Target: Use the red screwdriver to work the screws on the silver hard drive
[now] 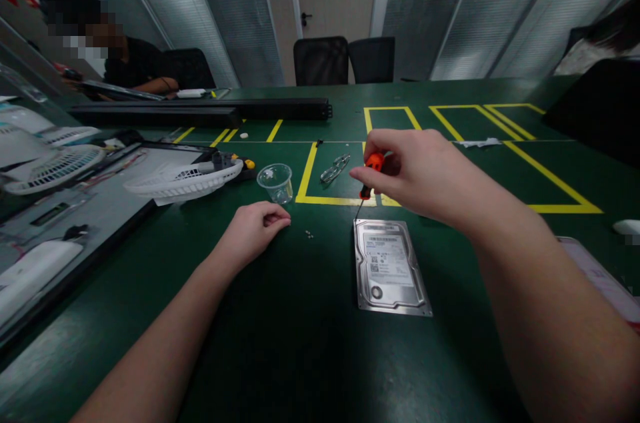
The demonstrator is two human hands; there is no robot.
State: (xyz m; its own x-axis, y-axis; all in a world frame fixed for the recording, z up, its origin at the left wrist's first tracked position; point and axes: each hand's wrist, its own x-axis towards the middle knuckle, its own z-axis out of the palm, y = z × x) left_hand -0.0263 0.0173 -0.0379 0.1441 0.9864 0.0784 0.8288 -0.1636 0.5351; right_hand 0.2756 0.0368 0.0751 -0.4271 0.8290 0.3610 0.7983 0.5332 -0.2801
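Observation:
A silver hard drive [390, 266] lies flat, label up, on the green table. My right hand [395, 160] is closed on an orange and black screwdriver [374, 163]; its tip points down at the drive's far left corner. Left of the drive, my left hand [257, 226] rests on the table with its fingers curled together; whether they hold something small is hidden. Several tiny screws [309, 234] lie between my left hand and the drive. A clear plastic cup [275, 182] stands just beyond my left hand.
Glasses [335, 169] lie beyond the drive. White fan parts [185, 182] and a large grey panel [115, 200] occupy the left side. Long black bars [200, 110] lie farther back. A phone-like object [600, 276] is at right. A person [135, 63] sits at the far left, another at far right.

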